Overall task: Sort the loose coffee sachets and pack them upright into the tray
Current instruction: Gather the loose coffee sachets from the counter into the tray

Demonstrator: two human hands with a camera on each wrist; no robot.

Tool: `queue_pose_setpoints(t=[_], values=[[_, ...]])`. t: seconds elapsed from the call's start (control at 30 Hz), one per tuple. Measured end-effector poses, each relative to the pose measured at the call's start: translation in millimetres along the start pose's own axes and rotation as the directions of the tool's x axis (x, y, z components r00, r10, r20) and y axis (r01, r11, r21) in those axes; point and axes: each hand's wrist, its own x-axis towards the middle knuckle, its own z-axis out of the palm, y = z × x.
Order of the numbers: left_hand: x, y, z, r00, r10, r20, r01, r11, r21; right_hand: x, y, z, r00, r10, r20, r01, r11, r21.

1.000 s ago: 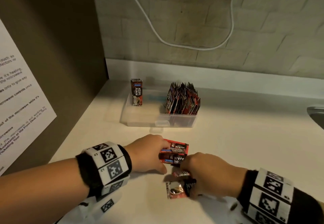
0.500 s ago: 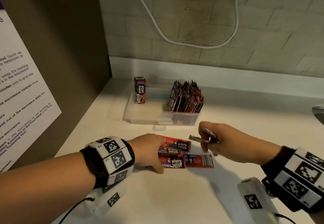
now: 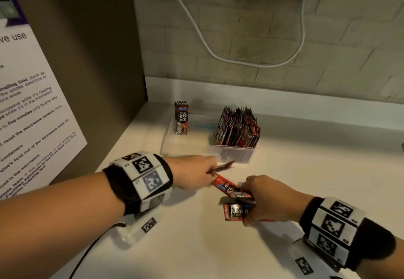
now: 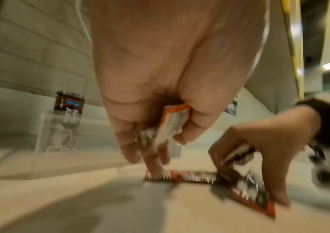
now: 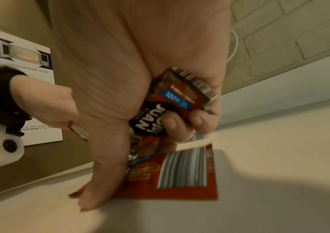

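Both grips hold flat foil coffee sachets [image 3: 226, 188]: left hand [image 3: 192, 175] pinching one, right hand [image 3: 265, 200] clutching several. Light, floppy, slick; pinch edges.

The left hand [image 3: 192, 175] pinches a thin sachet [image 3: 220, 166] just short of the clear tray [image 3: 231, 154] of upright sachets [image 3: 238, 129], while the right hand [image 3: 269, 200] beside it grips red sachets [image 3: 235, 211] against the counter [image 3: 218, 248]
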Motion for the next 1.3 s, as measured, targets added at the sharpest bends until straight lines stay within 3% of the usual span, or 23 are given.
queue_pose_setpoints(t=[0.1, 0.23, 0.37, 0.57, 0.7, 0.77, 0.87, 0.93, 1.0, 1.07, 1.13, 1.2, 1.3], values=[[4.2, 2.7, 16.2, 0.999, 0.035, -0.032, -0.031, 0.994, 0.107, -5.5, 5.3, 1.9, 0.998, -0.016, 0.058, 0.013, 0.998, 0.056], [11.4, 4.4, 36.1, 0.996, 0.083, -0.027, -0.069, 0.936, 0.344, -19.3, 10.1, -4.0, 0.973, -0.175, 0.147, 0.157, 0.979, 0.128], [20.0, 2.1, 43.6, 0.999, 0.036, -0.001, -0.033, 0.936, 0.349, -30.4, 12.8, -16.2, 0.963, -0.219, 0.16, 0.173, 0.951, 0.256], [18.5, 6.9, 44.1, 0.999, -0.049, 0.022, 0.037, 0.934, 0.357, -32.3, 8.8, -38.0, 0.972, -0.216, 0.087, 0.155, 0.878, 0.452], [9.3, 14.6, 40.0, 0.998, -0.025, 0.063, -0.006, 0.896, 0.445, -24.5, -2.2, -53.0, 0.982, -0.167, -0.086, 0.186, 0.804, 0.564], [2.5, 15.0, 34.3, 1.0, -0.024, 0.009, 0.019, 0.933, 0.36, -19.8, -10.3, -61.0, 0.975, -0.129, -0.183, 0.214, 0.774, 0.596], [-4.2, 9.1, 17.6, 0.984, -0.063, -0.169, 0.052, 0.996, -0.069, -10.8, -19.0, -67.8, 0.962, -0.024, -0.271, 0.213, 0.686, 0.696], [-8.3, 8.1, 2.8, 0.951, -0.113, -0.288, -0.023, 0.903, -0.429, -4.5, -24.8, -68.6, 0.959, 0.041, -0.281, 0.198, 0.609, 0.768], [-16.3, 14.8, -10.0, 0.918, -0.183, -0.351, -0.128, 0.7, -0.702, 4.4, -31.4, -67.5, 0.954, 0.079, -0.29, 0.198, 0.561, 0.804], [-24.5, 21.9, -18.1, 0.912, -0.206, -0.353, -0.238, 0.435, -0.868, 15.3, -38.3, -64.5, 0.949, 0.096, -0.301, 0.202, 0.551, 0.81], [-28.6, 22.2, -18.6, 0.931, -0.153, -0.333, -0.285, 0.266, -0.921, 25.9, -44.5, -60.4, 0.958, 0.1, -0.267, 0.17, 0.553, 0.816], [-25.7, 20.9, -13.0, 0.945, -0.107, -0.309, -0.279, 0.231, -0.932, 32.7, -52.9, -56.3, 0.964, 0.083, -0.252, 0.174, 0.517, 0.838], [-15.5, 22.0, -6.5, 0.937, -0.195, -0.289, -0.251, 0.196, -0.948, 40.2, -63.2, -50.5, 0.96, 0.064, -0.273, 0.222, 0.422, 0.879]])
